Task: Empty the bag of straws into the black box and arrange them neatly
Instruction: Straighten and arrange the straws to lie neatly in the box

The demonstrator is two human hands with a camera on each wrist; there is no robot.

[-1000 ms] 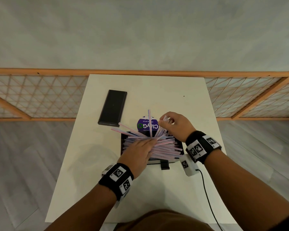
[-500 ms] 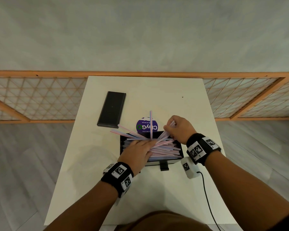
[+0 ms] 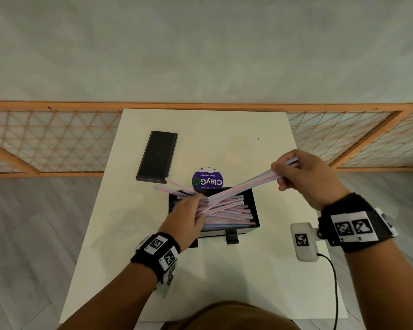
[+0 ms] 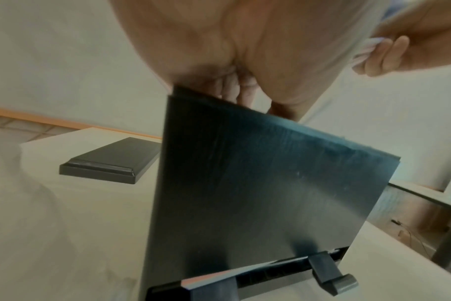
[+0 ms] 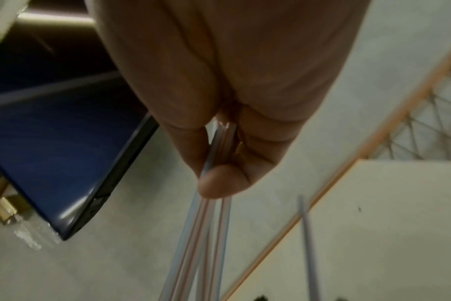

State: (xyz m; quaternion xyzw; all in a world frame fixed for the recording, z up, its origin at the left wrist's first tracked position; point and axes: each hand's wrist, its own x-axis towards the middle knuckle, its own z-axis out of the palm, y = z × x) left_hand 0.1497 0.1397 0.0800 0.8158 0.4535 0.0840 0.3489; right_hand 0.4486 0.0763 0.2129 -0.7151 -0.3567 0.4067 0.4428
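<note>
Straws [image 3: 227,210] lie piled in the black box [image 3: 253,201] near the middle of the white table [image 3: 224,270]. From the head view, the left hand [image 3: 188,216] presses flat on the pile, and the right hand [image 3: 303,175] pinches a few straws, lifted to the right. The left wrist view shows the box wall [image 4: 258,193]. The right wrist view shows the thumb [image 5: 216,185] squeezing the straws [image 5: 214,213].

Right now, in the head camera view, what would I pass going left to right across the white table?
Flat black lid → left hand → round purple sticker → right hand pinching a few straws.
</note>
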